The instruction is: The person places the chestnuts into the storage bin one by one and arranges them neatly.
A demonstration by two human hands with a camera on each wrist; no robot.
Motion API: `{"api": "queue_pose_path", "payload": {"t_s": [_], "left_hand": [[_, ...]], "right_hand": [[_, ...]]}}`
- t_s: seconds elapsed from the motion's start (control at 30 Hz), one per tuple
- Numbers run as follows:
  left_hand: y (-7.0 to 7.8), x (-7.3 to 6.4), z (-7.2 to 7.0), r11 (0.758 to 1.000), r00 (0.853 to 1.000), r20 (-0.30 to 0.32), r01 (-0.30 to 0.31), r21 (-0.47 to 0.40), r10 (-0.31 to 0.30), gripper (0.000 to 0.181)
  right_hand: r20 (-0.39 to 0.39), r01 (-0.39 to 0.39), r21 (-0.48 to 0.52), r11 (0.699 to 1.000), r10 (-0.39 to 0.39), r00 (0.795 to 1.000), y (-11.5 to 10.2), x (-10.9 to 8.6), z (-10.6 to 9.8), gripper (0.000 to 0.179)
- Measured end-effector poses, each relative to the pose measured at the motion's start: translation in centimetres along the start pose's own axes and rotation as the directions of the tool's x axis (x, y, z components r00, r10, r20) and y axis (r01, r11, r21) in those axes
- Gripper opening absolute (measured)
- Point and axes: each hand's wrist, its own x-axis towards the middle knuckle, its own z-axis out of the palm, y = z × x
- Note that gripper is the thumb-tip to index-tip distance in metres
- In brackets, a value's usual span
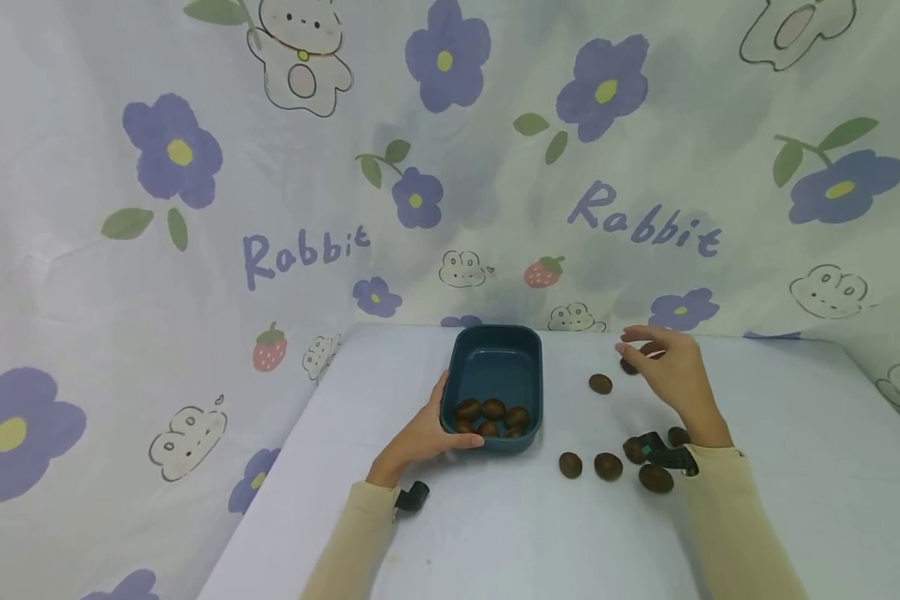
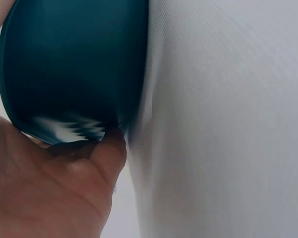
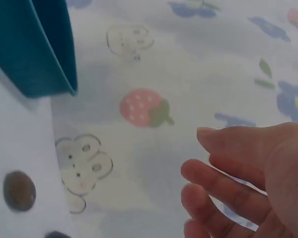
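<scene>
A deep teal rectangular bin [image 1: 495,328] stands on the white table, several brown oval kiwis [image 1: 493,408] gathered at its near end. My left hand [image 1: 420,429] grips the bin's near left corner, thumb along the front rim and fingers against the left wall. In the left wrist view the thumb [image 2: 109,153] lies against the bin wall [image 2: 74,64]. To the right of the bin my right hand [image 1: 675,371] hovers over the table, fingers loosely bent. Nothing shows between its fingertips [image 3: 191,168] in the right wrist view. A kiwi [image 1: 630,365] is partly hidden behind this hand.
One loose kiwi [image 1: 600,383] lies between the bin and my right hand. Several more, among them a kiwi [image 1: 608,467] and another kiwi [image 1: 656,478], lie nearer, around the right wrist. A patterned cloth [image 1: 495,225] hangs behind the table's far edge.
</scene>
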Motion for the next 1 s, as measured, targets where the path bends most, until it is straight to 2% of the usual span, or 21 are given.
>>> {"api": "queue_pose_path", "payload": {"t_s": [0.17, 0.27, 0.53, 0.67, 0.83, 1.0], "left_hand": [[0.4, -0.3, -0.3, 1.000, 1.000, -0.005, 0.019, -0.007, -0.019, 0.138], [0.3, -0.4, -0.4, 1.000, 1.000, -0.005, 0.020, -0.006, -0.020, 0.139], [0.0, -0.3, -0.1, 1.000, 1.000, 0.003, 0.007, -0.002, -0.007, 0.140], [0.1, -0.1, 0.0, 0.999, 1.000, 0.004, -0.025, -0.025, 0.025, 0.138], [0.1, 0.2, 0.0, 0.996, 0.997, 0.009, -0.071, -0.048, 0.072, 0.135], [0.1, 0.2, 0.1, 0.997, 0.998, 0.018, -0.066, -0.045, 0.067, 0.135]], "right_hand": [[-0.100, -0.069, 0.030, 0.997, 0.072, 0.992, 2.2, 0.8, -0.9, 0.034], [-0.115, -0.115, 0.036, 0.993, 0.119, 0.986, 3.6, 1.1, -1.0, 0.037], [-0.036, -0.229, 0.003, 0.974, 0.229, 0.973, 6.7, 1.2, -0.2, 0.044], [0.014, -0.277, -0.019, 0.961, 0.277, 0.961, 8.3, 1.4, 0.6, 0.046], [0.041, -0.284, -0.035, 0.958, 0.285, 0.958, 9.7, 1.6, 1.3, 0.046], [0.057, -0.288, -0.049, 0.957, 0.290, 0.955, 10.6, 1.6, 1.8, 0.048]]}}
